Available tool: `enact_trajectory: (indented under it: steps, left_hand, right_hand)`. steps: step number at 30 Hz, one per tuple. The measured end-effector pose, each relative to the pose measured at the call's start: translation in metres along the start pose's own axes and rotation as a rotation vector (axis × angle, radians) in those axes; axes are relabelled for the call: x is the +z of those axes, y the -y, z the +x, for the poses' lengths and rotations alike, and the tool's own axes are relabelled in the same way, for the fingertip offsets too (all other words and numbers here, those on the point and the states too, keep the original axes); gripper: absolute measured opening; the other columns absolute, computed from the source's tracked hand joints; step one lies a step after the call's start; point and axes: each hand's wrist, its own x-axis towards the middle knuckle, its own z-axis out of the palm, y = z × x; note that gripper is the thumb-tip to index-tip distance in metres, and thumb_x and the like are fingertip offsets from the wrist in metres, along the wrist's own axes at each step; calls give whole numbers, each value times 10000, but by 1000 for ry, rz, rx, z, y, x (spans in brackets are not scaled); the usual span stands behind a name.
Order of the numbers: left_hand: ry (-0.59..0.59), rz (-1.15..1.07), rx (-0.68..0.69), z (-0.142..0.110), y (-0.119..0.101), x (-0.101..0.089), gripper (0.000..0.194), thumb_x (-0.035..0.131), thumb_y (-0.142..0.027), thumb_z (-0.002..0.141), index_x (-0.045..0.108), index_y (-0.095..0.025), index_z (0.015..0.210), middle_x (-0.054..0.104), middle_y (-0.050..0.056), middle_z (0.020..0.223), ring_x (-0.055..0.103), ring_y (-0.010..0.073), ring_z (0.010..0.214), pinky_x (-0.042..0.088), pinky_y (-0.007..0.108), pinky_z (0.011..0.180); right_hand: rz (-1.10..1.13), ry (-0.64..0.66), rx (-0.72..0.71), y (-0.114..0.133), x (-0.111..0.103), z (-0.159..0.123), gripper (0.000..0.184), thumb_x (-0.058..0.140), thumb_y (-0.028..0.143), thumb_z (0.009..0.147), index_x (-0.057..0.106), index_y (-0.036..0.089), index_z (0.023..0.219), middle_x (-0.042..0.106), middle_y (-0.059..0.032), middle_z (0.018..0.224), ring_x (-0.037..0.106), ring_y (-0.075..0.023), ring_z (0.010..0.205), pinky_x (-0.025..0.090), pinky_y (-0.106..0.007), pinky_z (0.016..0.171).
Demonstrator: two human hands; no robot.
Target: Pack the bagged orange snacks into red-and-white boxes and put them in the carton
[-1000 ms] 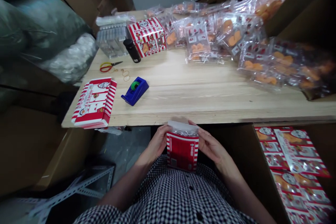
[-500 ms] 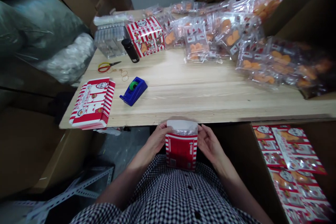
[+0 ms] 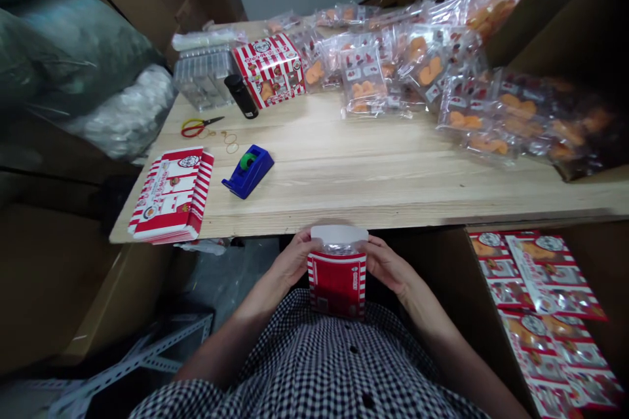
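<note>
Left grip (image 3: 295, 259) and right grip (image 3: 387, 267) close on opposite sides of the striped packet (image 3: 337, 281), just below the front edge of the surface (image 3: 373, 190).

Red & white striped box (image 3: 337, 285), upright, red front panel facing up w/ small white label text on right side, stripes down both edges. Clear plastic bag (image 3: 339, 249) sticks out of open top, white strip (image 3: 339, 234) across bag's top edge. Box gripped btwn both hands, L hand (image 3: 297, 258) on its left side, R hand (image 3: 388, 267) on its right side, fingers wrapped round.
</note>
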Motion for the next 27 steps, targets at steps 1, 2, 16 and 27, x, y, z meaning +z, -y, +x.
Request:
enact_trajectory:
  steps: [1, 2, 16, 27]
  left_hand:
    - [14, 4, -10, 1, 1, -1, 343, 738, -63, 631, 733, -129, 968, 752, 46, 796, 669, 140, 648, 516, 247, 679]
    - [32, 10, -20, 2, 1, -2, 348, 735, -50, 627, 738, -126, 967, 754, 47, 791, 669, 140, 642, 516, 248, 676]
    - [268, -34, -7, 4, -3, -33, 338, 720, -163, 801, 730, -122, 1137, 762, 119, 1067, 717, 217, 965, 493, 317, 935]
    - [221, 8, 84, -9, -8, -17, 357, 653, -63, 747, 764, -112, 1082, 763, 128, 1069, 707, 219, 979, 490, 291, 926]
  right_hand:
    - [-4, -21, -5, 0, -1, 1, 240, 869, 206, 602, 721, 201, 792, 758, 18, 732, 688, -145, 661, 542, -268, 713]
    - [-7, -32, -11, -1, -2, 3, 227, 859, 181, 588, 708, 203, 757, 744, 28, 695, 672, -136, 619, 535, -261, 677]
    - [-81, 21, -125, -1, 3, 6, 179, 718, 175, 674, 770, 209, 841, 770, 0, 767, 672, -164, 680, 523, -261, 695]
    - [-366, 250, -240, -11, 8, -32, 371, 546, 402, 969, 602, 323, 1328, 559, -13, 1450, 489, -250, 1355, 307, -412, 1174]
